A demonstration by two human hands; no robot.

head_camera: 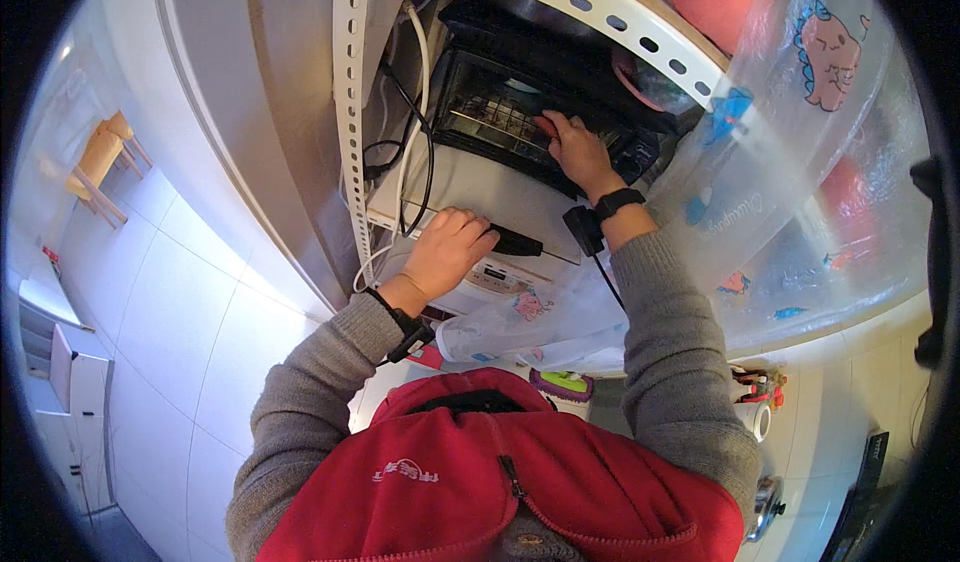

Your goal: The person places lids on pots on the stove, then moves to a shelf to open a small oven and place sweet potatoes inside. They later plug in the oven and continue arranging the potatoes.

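Observation:
A black toaster oven (517,112) sits on a shelf inside a white slotted-metal rack, and a wire grid (491,116) shows in its dim interior. My right hand (581,153) reaches to the oven's front. Its fingers pinch a small reddish thing (545,125), too little seen to name. Lower and to the left, my left hand (450,247) has its fingers curled over the end of a black handle-like bar (519,243). That bar lies along the front edge of a pale surface (480,179) below the oven. Both wrists wear black straps with small devices.
Black and white cables (420,112) hang beside the rack's left post (351,74). A translucent curtain with cartoon prints (765,209) drapes close to my right arm. Beneath the bar is a white appliance with a control panel (499,275). A purple-and-green mop head (562,383) lies on the floor.

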